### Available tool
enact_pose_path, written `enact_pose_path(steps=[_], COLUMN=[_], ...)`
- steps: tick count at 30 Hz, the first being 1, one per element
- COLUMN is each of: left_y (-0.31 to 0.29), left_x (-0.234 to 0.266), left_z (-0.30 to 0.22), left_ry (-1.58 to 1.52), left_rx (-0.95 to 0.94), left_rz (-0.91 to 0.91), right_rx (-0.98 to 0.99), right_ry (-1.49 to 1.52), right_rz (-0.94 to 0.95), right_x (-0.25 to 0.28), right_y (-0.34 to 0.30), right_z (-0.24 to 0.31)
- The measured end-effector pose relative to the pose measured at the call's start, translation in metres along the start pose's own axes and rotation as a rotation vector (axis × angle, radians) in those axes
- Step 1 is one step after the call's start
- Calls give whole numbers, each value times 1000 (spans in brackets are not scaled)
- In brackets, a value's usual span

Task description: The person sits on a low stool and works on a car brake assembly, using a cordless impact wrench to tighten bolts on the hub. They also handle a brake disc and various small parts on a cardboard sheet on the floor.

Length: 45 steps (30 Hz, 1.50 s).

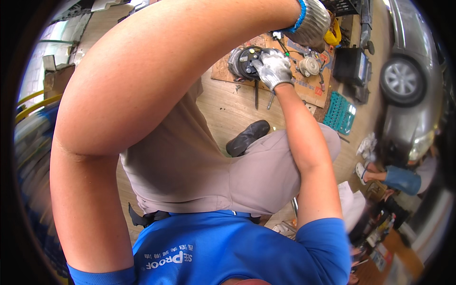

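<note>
My right hand (274,69), in a grey-white work glove, has its fingers bent against the black round front plate of what looks like a car air-conditioning compressor (250,61). The compressor's silver body shows at its left. My left arm reaches across the top of the view. Its gloved left hand (311,23), with a blue cuff, is bent over at the upper right, and its fingers are mostly hidden. Beneath the compressor stands a dark rod (256,95), and a slim metal tool (270,101) lies below my right wrist. A pale round metal part (309,67) sits right of that hand.
Under the parts lies a cardboard sheet (223,71). To its right are a black battery-like box (349,65) and a teal tool case (339,113). A yellow item (334,33) lies beyond. A grey car (408,118) and another person (403,179) are at far right.
</note>
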<state>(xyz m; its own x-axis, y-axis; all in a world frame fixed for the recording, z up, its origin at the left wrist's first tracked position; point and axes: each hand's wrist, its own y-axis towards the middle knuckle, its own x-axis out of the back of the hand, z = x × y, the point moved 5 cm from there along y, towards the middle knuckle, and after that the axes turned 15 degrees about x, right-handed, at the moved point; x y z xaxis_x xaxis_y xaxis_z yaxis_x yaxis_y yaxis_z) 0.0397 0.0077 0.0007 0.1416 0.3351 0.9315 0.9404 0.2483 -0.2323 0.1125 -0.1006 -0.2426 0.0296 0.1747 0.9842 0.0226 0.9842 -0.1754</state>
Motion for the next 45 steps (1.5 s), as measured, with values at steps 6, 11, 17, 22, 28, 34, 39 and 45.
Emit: enact_pose_path(steps=[6, 11, 17, 22, 28, 34, 39, 45], left_y=[7, 7, -5, 1, -4, -2, -2, -5], left_x=[-4, 0, 9, 5, 6, 4, 7, 8], left_z=[-3, -2, -3, -2, 1, 0, 1, -1], left_ry=[104, 39, -98, -31, -62, -52, -34, -72], left_rx=[-82, -13, 109, 16, 69, 142, 77, 70], left_rz=[-10, 16, 124, 69, 82, 45, 92, 124], right_rx=[42, 130, 132, 100, 24, 100, 121, 155], right_ry=[31, -28, -86, -97, -20, -9, -32, -126], right_rz=[4, -78, 29, 27, 88, -9, -17, -63], right_x=[3, -11, -25, -17, 1, 0, -11, -20], right_y=[-9, -8, -3, 0, -3, -9, -4, -4], right_z=[-16, -11, -15, -6, -10, -13, -10, -9])
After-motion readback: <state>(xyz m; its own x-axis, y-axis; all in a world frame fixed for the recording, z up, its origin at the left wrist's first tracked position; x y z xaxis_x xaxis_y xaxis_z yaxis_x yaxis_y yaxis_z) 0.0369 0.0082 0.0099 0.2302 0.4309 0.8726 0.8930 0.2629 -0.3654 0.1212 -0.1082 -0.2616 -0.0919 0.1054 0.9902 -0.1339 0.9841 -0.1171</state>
